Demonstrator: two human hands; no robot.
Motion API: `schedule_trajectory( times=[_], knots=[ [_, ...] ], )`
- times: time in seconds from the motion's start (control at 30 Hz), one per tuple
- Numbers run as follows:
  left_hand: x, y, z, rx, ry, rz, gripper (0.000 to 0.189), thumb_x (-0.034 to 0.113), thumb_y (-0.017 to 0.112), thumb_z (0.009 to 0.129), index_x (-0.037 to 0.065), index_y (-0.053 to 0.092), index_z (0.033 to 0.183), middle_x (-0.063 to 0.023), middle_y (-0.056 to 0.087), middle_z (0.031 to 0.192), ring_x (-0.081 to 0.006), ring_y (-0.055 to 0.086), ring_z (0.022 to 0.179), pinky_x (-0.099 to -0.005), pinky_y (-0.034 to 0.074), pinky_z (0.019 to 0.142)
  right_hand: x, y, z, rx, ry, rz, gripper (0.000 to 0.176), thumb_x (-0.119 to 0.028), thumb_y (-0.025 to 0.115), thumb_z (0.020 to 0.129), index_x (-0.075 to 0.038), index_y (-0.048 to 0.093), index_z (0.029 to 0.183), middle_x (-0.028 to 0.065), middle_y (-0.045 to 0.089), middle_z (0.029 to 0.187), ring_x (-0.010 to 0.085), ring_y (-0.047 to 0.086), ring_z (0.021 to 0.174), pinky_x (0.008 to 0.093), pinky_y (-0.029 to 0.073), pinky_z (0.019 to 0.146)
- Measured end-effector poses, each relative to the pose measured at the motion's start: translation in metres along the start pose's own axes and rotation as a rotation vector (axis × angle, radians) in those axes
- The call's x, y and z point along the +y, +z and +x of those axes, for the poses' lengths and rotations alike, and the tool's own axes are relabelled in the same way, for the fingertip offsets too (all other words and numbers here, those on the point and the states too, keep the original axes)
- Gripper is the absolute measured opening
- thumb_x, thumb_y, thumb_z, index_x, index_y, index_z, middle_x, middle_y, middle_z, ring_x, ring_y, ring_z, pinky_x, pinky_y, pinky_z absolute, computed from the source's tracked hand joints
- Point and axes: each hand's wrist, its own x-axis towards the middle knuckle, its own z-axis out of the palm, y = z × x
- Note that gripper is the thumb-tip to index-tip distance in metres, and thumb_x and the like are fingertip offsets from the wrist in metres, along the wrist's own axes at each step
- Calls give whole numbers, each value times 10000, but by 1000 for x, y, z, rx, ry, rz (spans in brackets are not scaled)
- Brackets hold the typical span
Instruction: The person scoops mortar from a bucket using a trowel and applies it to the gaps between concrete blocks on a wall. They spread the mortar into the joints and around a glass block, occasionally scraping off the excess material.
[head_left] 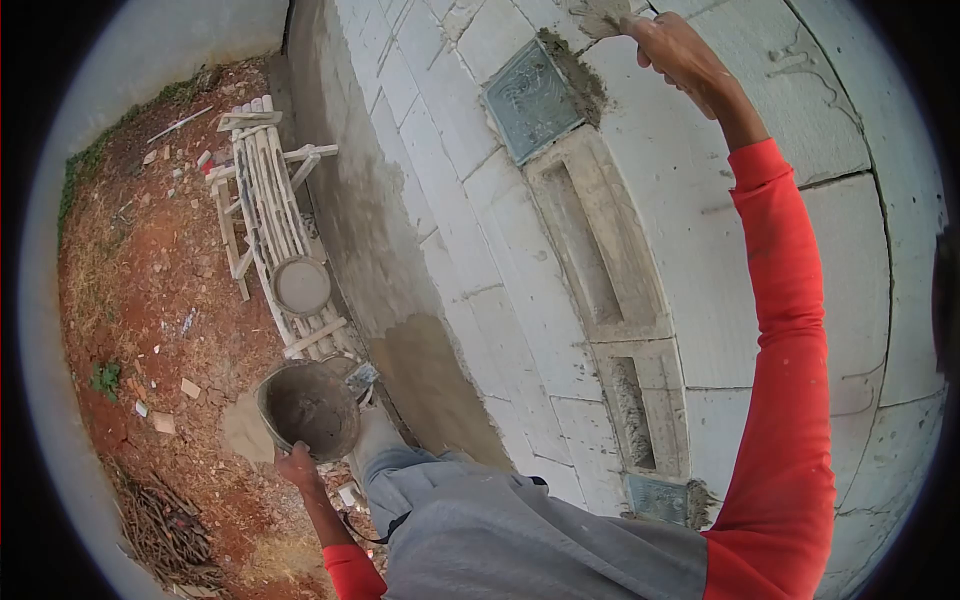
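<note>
One mortar bucket, judged heavy and best gripped at its rim, was held there by the left hand, near the plank bench; a trowel was clasped in the right hand.

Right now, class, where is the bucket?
In the head view, the bucket is left of centre, low down, held in the left hand, by the lower end of the wooden bench.

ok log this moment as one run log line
left hand: holding bucket | right hand: holding trowel near wall | mortar: along glassy panel edge
</note>
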Motion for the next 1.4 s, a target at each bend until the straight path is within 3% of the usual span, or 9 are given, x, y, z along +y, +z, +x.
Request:
schedule_trajectory(
  times=[0.03, 0.13, 0.23, 0.33, 0.43, 0.53, 0.63, 0.73, 1.4],
  knots=[
    [3, 1, 0, 5, 30, 6, 590, -16, 608, 795, -107, 661, 1375, -77, 736, 1037, -193, 658, 858, -304, 541, 766, 0, 3, 0, -15, 80, 268, 310, -270, 625, 994, -19, 710, 832, 118, 708, 749, 288, 702, 749, 448, 573, 745],
    [21, 1, -5, 21, -102, 123, 584, -13, 610, 795, -114, 655, 1368, -72, 724, 1018, -180, 640, 826, -306, 538, 753, 5, 12, 8, -116, -113, 379, 334, -282, 564, 1045, -58, 643, 810, 62, 631, 757, 213, 602, 662, 413, 541, 658],
    [22, 3, -8, 33, -28, 66, 576, -12, 613, 788, -119, 657, 1353, -68, 714, 994, -170, 622, 796, -304, 529, 735, 19, 34, 24, -100, 2, 461, 321, -276, 555, 1049, -58, 649, 834, 73, 635, 758, 190, 584, 630, 381, 518, 593],
    [28, 1, -12, 42, -51, 75, 584, -15, 613, 777, -122, 657, 1350, -72, 714, 986, -173, 621, 791, -310, 528, 725, 19, 32, 31, -184, 204, 736, 309, -271, 550, 1048, -51, 677, 873, 86, 654, 785, 189, 610, 660, 381, 521, 581],
    [20, -4, -9, 38, -47, 77, 586, -17, 619, 777, -124, 656, 1352, -73, 711, 977, -169, 621, 793, -312, 529, 711, 29, 40, 38, -238, 141, 994, 320, -289, 574, 1046, -37, 711, 903, 81, 666, 794, 179, 628, 675, 361, 525, 591],
    [16, -10, -8, 14, -39, 65, 584, -21, 624, 777, -129, 658, 1350, -77, 714, 982, -172, 623, 789, -316, 533, 707, 33, 51, 28, -270, -16, 1001, 315, -296, 694, 1011, -2, 707, 1123, 140, 759, 862, 243, 761, 725, 405, 653, 726],
    [14, -7, -9, 76, -60, 32, 566, -23, 628, 779, -127, 666, 1334, -73, 709, 975, -171, 621, 775, -312, 530, 703, 31, 47, 34, -451, 14, 742, 350, -346, 662, 1060, -5, 678, 1137, 66, 700, 780, 119, 682, 599, 298, 582, 518],
    [4, -20, -7, 17, -22, 21, 574, -20, 624, 789, -126, 664, 1352, -67, 713, 972, -170, 626, 769, -308, 532, 700, 31, 70, 34, -352, 89, 711, 351, -340, 663, 1052, -3, 666, 1147, 53, 680, 770, 90, 631, 531, 244, 515, 432],
    [21, -23, -17, 44, -64, 41, 497, -36, 609, 784, -97, 705, 1268, -57, 717, 978, -169, 627, 813, -305, 519, 739, 53, 110, -34, -317, 188, 820, 260, -252, 676, 999, 8, 663, 986, 78, 647, 757, 135, 585, 504, 292, 489, 429]
  ],
)
